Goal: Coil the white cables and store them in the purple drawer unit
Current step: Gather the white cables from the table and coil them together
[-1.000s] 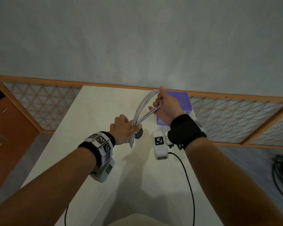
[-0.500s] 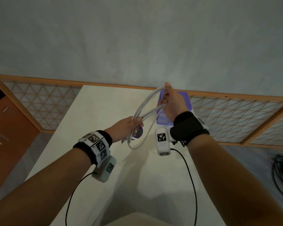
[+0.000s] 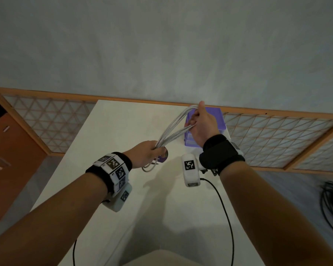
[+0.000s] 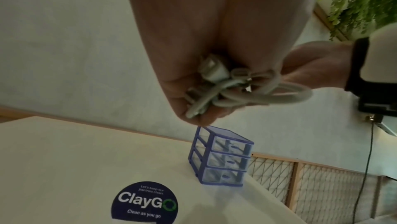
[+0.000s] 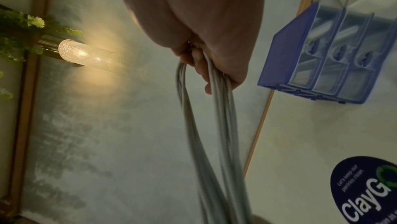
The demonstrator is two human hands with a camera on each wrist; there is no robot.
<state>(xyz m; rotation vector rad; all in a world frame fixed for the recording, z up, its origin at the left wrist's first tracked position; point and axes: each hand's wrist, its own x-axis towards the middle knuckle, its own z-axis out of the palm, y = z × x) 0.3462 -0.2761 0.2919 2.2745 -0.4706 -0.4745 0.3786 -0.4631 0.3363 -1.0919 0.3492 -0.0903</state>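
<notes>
- The left hand is the nearer one, held above the table. Its fingers are curled tight round the lower end of the cables, and the wrist view shows a plug and several short loops bunched in the fist. That fist seems to serve as the anchor, keeping the gathered ends from slipping apart.
- A slack loop droops below this hand, just over a round dark sticker on the table.
- The cables run as a long bundle up and away to the right hand, clear of the table throughout. Held stretched between two fists, the strands stay straight and parallel, which I judge makes the next fold or wrap easier.
- The right hand is higher and farther out. Its fingers are hooked through the top bend of the bundle, with strands passing on both sides of one finger and the thumb raised. How firmly the rest clamp I cannot tell; the palm hides them.
- The drawers stand beyond, near the table's far right edge, partly behind the right hand. All three trays look pushed in, so one must be opened before the coil goes in.
- Behind is a grey wall above a latticed wooden rail.
</notes>
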